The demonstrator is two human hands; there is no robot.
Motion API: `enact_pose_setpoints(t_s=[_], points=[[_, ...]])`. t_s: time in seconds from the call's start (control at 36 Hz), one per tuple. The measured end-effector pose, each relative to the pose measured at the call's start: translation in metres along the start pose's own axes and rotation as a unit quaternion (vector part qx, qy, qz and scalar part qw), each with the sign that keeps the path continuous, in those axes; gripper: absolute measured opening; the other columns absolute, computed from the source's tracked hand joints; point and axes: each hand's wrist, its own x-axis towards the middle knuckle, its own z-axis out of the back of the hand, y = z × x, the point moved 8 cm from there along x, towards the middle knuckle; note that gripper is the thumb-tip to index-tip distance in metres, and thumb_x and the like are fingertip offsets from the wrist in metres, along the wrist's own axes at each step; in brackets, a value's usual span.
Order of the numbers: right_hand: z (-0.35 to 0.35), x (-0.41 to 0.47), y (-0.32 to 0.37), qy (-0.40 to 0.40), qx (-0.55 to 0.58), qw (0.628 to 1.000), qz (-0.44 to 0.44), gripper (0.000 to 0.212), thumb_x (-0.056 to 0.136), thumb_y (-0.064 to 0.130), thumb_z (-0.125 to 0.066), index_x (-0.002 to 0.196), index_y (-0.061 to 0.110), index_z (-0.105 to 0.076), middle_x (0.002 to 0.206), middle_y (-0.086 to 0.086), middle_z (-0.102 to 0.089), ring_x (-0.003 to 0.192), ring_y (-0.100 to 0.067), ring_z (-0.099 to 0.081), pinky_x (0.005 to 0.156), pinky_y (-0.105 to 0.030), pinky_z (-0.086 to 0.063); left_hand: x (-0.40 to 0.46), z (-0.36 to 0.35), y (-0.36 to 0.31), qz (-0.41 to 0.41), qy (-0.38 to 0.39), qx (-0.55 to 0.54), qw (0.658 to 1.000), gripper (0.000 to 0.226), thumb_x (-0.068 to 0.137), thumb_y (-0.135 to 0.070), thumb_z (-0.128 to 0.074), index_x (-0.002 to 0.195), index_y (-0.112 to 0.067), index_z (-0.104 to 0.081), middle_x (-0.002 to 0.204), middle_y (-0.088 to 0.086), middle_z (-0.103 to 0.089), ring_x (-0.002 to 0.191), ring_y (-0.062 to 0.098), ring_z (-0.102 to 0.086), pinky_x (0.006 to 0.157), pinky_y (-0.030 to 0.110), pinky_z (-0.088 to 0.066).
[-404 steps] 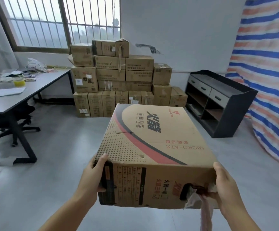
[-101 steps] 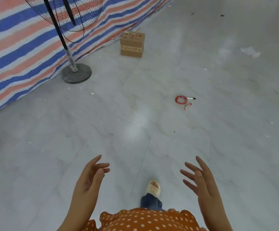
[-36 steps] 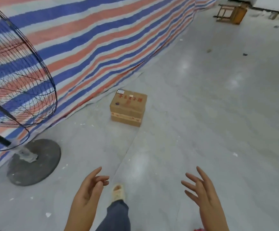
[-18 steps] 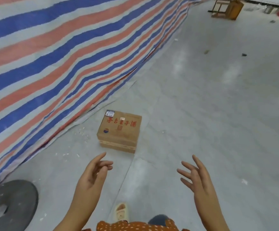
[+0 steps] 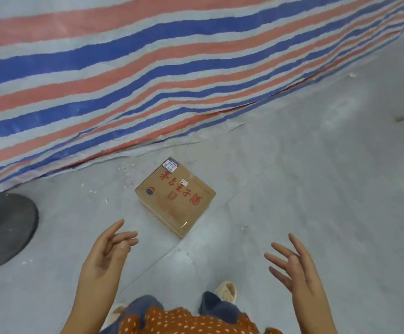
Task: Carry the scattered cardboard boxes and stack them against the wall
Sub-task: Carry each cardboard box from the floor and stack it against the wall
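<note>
A small brown cardboard box (image 5: 175, 195) with red characters and a white label lies on the grey floor, turned cornerwise towards me. My left hand (image 5: 107, 257) hovers below and left of the box, fingers spread and relaxed, holding nothing. My right hand (image 5: 295, 266) hovers below and right of it, fingers also spread and empty. Neither hand touches the box. The stack against the wall is out of view.
A red, white and blue striped tarp (image 5: 148, 68) hangs just behind the box and trails onto the floor. The dark round base of a fan (image 5: 2, 229) sits at the left edge. My feet (image 5: 226, 289) stand just short of the box.
I have stepped closer to the box and the view has turned down and left; the box now lies right in front of my feet. Both hands stay spread and empty.
</note>
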Motion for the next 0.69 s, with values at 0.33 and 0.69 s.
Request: enact_pose_setpoints(t_s=[0.33, 0.69], points=[[-0.013, 0.199, 0.055, 0.215, -0.092, 0.971, 0.039, 0.050, 0.078, 0.055, -0.044, 0.127, 0.045, -0.044, 0.119, 0.011, -0.063, 0.104, -0.008, -0.066, 0.090, -0.026, -0.051, 0.007, -0.071, -0.002, 0.093, -0.209, -0.031, 0.973, 0.028, 0.095, -0.010, -0.049, 0.109, -0.032, -0.060, 0.101, -0.002, -0.071, 0.099, 0.020, -0.067, 0.097, 0.048, -0.047], [-0.074, 0.351, 0.049, 0.321, -0.231, 0.919, -0.005, 0.049, 0.086, 0.049, -0.035, 0.133, 0.039, -0.038, 0.126, 0.009, -0.057, 0.106, -0.006, -0.061, 0.093, -0.025, -0.047, 0.100, -0.131, 0.033, 0.208, -0.209, -0.037, 0.955, 0.021, 0.096, -0.012, -0.051, 0.104, -0.027, -0.063, 0.101, -0.007, -0.070, 0.100, 0.012, -0.065, 0.096, 0.039, -0.047]])
